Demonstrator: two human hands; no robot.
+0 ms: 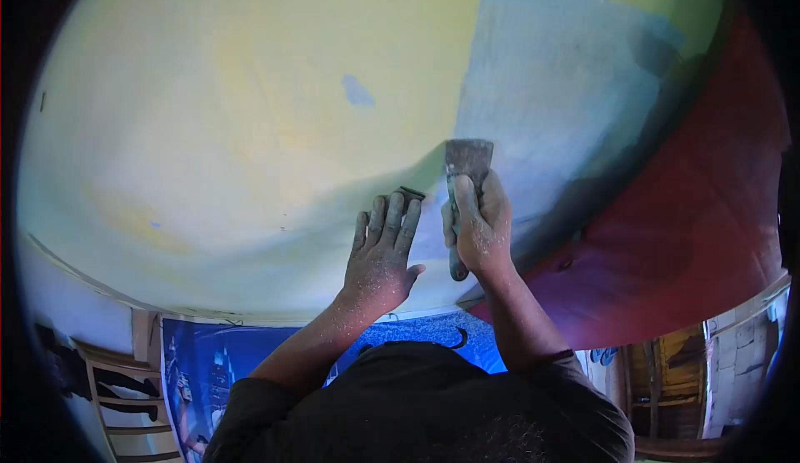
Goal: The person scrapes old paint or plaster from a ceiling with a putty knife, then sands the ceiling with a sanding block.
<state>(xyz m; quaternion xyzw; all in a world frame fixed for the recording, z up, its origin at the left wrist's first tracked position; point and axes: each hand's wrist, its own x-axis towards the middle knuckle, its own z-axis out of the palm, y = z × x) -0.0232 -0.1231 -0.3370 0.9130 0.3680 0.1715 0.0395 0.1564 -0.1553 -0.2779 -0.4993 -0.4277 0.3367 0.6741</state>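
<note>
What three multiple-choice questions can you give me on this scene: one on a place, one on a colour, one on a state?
1. Where is the small blue patch?
A. in the yellow area, up and left of the scraper
B. at the far right edge
C. below the wrists

2. What colour is the far-right area?
A. white
B. red
C. brown

3. How is the left hand?
A. clenched in a fist
B. flat on the painted surface, fingers extended
C. hanging away from it

Answers:
1 A, the patch sits alone in the yellow.
2 B, that area is plainly red.
3 B, its palm and fingers lie against the paint, beside the right hand gripping the scraper.
</note>
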